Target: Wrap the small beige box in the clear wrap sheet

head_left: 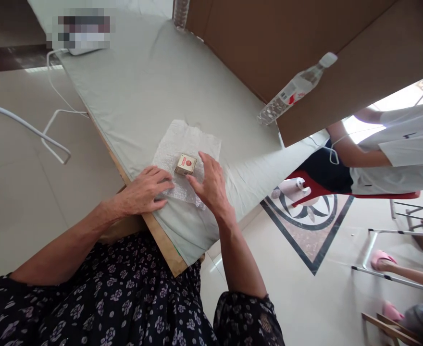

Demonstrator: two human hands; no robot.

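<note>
A small cream-coloured box (186, 164) with a red print on top rests on a sheet of bubble wrap (175, 139), which is spread over the cloth-covered table. To the left of the box, my left hand (148, 188) lies with its fingers apart at the edge of the wrap. On the other side my right hand (210, 183) is held over the sheet, thumb and fingers spread close to the box. Whether the right fingertips touch the box I cannot tell. Neither hand grips anything.
A clear plastic bottle (294, 91) stands beside a large brown cardboard panel (255, 43) on the table (125, 86). At the far left corner sits a blurred white object (87, 38) with a cable. A person in a white shirt (413, 149) sits at the right.
</note>
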